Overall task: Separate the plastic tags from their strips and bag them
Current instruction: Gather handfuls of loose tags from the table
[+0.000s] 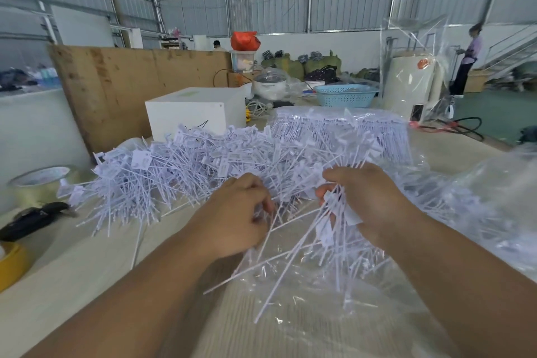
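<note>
clear bag [334, 314] near right: holds thin white tags | left hand [235, 218] pinches tags | right hand [369, 200] grips tag bunch [325, 229] | loose pile [180, 174] centre table

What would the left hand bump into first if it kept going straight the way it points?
The left hand points forward and a little right, so it would probably meet the big pile of white plastic tags first; its fingers already grip some. The white box sits further behind. Depth is hard to judge here.
</note>
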{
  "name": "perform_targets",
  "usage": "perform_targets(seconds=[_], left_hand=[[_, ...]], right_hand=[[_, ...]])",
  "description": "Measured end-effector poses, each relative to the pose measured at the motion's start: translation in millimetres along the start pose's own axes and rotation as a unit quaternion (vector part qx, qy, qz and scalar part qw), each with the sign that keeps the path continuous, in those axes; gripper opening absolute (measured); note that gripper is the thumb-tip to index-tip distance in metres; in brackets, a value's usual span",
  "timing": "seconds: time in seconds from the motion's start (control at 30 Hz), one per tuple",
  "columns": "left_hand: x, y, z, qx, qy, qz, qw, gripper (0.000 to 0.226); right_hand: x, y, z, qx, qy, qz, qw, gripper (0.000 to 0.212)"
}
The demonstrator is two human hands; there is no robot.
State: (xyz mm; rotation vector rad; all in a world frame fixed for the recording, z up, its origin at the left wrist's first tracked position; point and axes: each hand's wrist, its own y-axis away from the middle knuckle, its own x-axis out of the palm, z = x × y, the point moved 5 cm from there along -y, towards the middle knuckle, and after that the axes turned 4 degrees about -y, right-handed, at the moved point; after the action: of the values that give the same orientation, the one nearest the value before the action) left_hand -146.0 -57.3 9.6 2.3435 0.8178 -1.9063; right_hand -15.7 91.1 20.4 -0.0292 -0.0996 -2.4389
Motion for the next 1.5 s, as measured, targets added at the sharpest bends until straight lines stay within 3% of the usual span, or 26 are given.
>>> perform_targets(seconds=[0.13,0.27,0.5,0.6,0.67,0.73,0.8,0.9,1.0,1.13,1.27,1.37,1.5], left_hand=[[-3,0,2,-0.011,-0.034,-0.021,0.999,0.024],[-5,-1,4,-0.041,-0.069,-0.034,0.996,0.023],[-8,1,3,-0.095,-0.101,-0.055,0.989,0.025],[-20,4,-7,-0.112,-0.148,-0.105,0.977,0.013],[-33,3,-20,-0.108,-0.176,-0.167,0.964,0.017],[-44,1,-44,-0.065,-0.173,-0.238,0.954,0.014],[-48,-7,-68,-0.034,-0.178,-0.256,0.950,0.016],[-32,-32,-85,-0.123,-0.028,-0.139,0.982,0.042],[-4,-57,-88,-0.209,0.149,-0.012,0.966,0.059],[25,-65,-83,-0.257,0.289,0.014,0.922,0.062],[39,-62,-75,-0.285,0.467,0.003,0.837,0.041],[35,-61,-69,-0.294,0.528,-0.027,0.796,0.027],[40,-58,-70,-0.300,0.610,-0.001,0.734,0.018]], right_hand=[[-9,-4,3,0.012,0.016,-0.001,1.000,0.031],[-18,1,11,-0.007,0.083,-0.018,0.996,0.005],[-30,8,22,0.008,0.112,-0.032,0.993,0.014],[-29,9,17,0.011,0.111,-0.002,0.994,0.014],[-29,11,16,0.009,0.105,0.015,0.994,0.021],[-26,13,17,0.005,0.083,0.034,0.996,0.026],[-25,12,18,0.007,0.053,0.043,0.998,0.028],[-24,13,19,-0.010,0.062,0.052,0.997,0.028],[-25,22,13,-0.026,0.065,0.070,0.995,0.031],[-24,26,-5,-0.040,0.110,0.091,0.989,0.025],[-20,24,-7,-0.036,0.129,0.101,0.986,0.023],[-14,25,-8,-0.039,0.134,0.105,0.985,0.024],[-12,25,-9,-0.026,0.123,0.099,0.987,0.027]])
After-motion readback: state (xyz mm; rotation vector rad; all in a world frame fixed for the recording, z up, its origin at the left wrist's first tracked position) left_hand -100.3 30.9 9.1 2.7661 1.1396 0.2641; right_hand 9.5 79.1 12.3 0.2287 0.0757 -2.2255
